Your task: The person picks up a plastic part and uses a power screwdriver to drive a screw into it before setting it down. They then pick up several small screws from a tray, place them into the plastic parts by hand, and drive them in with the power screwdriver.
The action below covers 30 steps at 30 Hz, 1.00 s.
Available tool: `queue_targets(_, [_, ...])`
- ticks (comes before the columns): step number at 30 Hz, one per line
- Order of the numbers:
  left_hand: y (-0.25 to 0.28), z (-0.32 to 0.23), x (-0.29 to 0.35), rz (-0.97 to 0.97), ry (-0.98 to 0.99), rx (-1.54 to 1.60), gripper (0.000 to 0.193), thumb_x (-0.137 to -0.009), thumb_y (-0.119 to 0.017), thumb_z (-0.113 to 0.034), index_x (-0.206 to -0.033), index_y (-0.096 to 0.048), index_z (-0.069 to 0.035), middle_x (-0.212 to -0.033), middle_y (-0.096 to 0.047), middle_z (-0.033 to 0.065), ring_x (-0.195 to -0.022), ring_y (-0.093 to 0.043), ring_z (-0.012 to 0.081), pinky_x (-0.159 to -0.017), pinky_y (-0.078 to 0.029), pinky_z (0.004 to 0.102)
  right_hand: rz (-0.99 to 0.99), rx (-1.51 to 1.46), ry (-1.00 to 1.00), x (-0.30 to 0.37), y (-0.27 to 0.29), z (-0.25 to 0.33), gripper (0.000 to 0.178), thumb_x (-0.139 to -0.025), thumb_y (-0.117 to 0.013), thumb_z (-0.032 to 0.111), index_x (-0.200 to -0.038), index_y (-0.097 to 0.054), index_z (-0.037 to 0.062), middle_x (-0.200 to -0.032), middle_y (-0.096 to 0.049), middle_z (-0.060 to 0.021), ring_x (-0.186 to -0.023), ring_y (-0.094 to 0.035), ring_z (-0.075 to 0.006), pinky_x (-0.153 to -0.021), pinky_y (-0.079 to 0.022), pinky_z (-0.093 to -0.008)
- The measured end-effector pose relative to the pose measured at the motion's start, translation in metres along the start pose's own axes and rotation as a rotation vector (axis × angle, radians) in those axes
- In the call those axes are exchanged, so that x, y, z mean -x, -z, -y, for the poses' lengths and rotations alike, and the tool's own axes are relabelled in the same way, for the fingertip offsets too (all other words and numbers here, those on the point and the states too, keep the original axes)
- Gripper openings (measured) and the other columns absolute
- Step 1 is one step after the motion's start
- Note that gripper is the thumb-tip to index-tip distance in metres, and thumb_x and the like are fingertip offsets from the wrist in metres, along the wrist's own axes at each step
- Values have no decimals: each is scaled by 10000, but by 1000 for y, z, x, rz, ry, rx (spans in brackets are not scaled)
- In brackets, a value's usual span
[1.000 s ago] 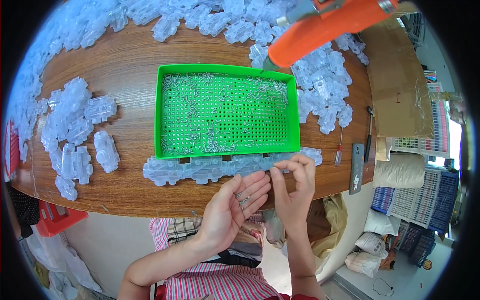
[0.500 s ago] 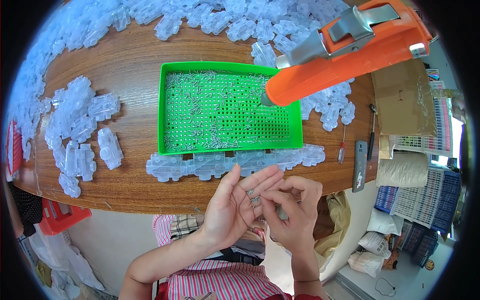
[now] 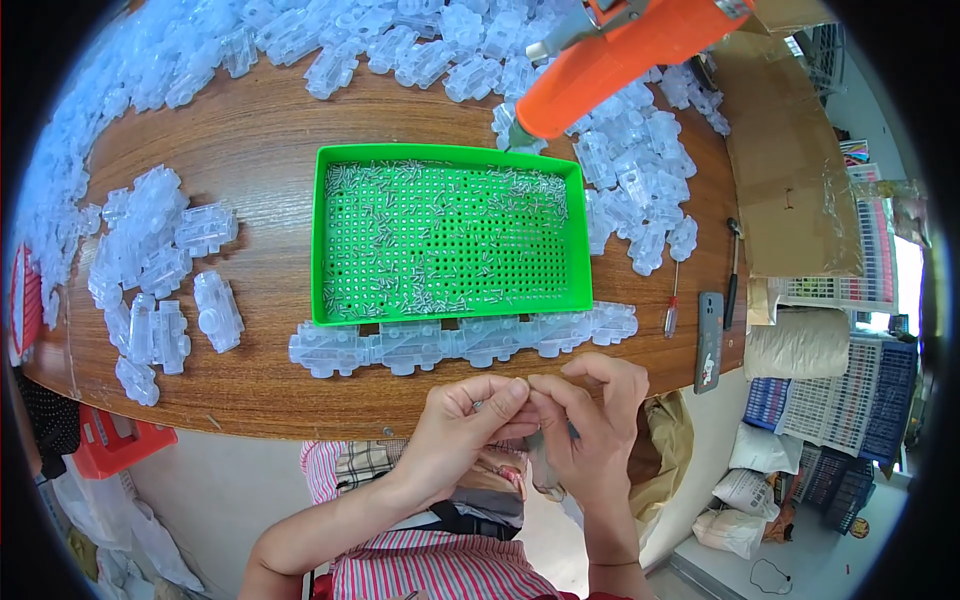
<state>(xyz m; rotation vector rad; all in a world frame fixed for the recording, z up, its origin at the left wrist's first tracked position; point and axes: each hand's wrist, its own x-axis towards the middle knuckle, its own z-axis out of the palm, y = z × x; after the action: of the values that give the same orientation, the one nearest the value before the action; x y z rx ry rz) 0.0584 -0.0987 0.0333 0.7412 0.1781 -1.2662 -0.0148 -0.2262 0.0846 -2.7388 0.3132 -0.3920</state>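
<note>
My left hand (image 3: 455, 430) is curled closed just past the table's near edge, its thumb and forefinger pinched. Small metal screws lay in that palm half a second ago; the fingers now hide them. My right hand (image 3: 590, 425) meets it at the fingertips, thumb and forefinger pressed together; what they pinch is too small to make out. Beyond the hands, a row of clear plastic parts (image 3: 490, 340) lies along the front of a green perforated tray (image 3: 450, 152). Scattered in the tray are many small screws (image 3: 430, 300). An orange power screwdriver (image 3: 620, 75) hangs over its far right corner.
Clear plastic parts are heaped at the back (image 3: 440, 55), at the left (image 3: 150, 240) and right of the tray (image 3: 640, 170). A small screwdriver (image 3: 671, 315), a phone (image 3: 709, 340) and a black-handled tool (image 3: 732, 275) lie near the right edge, beside a cardboard box (image 3: 795, 170).
My left palm, open with screws in it before, has curled closed. Both hands now meet at the fingertips, slightly lower in view. The orange screwdriver has swung up and away from the tray.
</note>
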Motion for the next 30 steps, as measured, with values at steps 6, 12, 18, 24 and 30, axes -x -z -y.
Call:
queue_targets(6, [-2, -5, -2, 6, 148, 309, 243, -954, -548, -226, -1054, -619, -17, -985, -663, 82, -896, -651, 127, -833, -537, 243, -51, -176, -118, 8, -10, -3, 215, -749, -714, 99, -961, -683, 114, -998, -520, -49, -906, -471, -236, -802, -354, -363])
queue_targets(12, [-3, -3, 0, -50, 100, 342, 168, -942, -568, -210, -957, -627, -54, -951, -662, 65, -869, -645, 115, -806, -534, 237, -13, 14, -68, 4, 0, 7, 229, -731, -740, 130, -953, -684, 128, -1048, -509, -45, -948, -476, -238, -813, -345, -370])
queue_targets(18, [0, 0, 1, -85, -22, 132, 171, -940, -566, -187, -928, -631, -30, -885, -660, 59, -853, -648, 124, -776, -545, 261, -26, 96, 58, 0, -2, 6, 248, -681, -734, 99, -918, -670, 132, -1049, -514, -43, -944, -490, -239, -806, -349, -378])
queue_targets(24, [5, -1, 6, -97, 14, 112, 256, -967, -524, -236, -961, -632, -4, -947, -668, 89, -873, -650, 144, -803, -540, 283, 5, -90, -10, -4, -18, -1, 207, -683, -719, 83, -873, -646, 119, -1010, -527, -57, -886, -488, -239, -778, -365, -370])
queue_targets(30, [13, -6, 11, -154, 67, 97, 454, -1003, -410, -348, -1157, -562, 52, -1085, -634, 163, -997, -635, 204, -900, -514, 319, -122, -170, -62, -12, -43, -14, 153, -716, -719, 65, -849, -661, 113, -969, -529, -54, -825, -476, -235, -734, -377, -348])
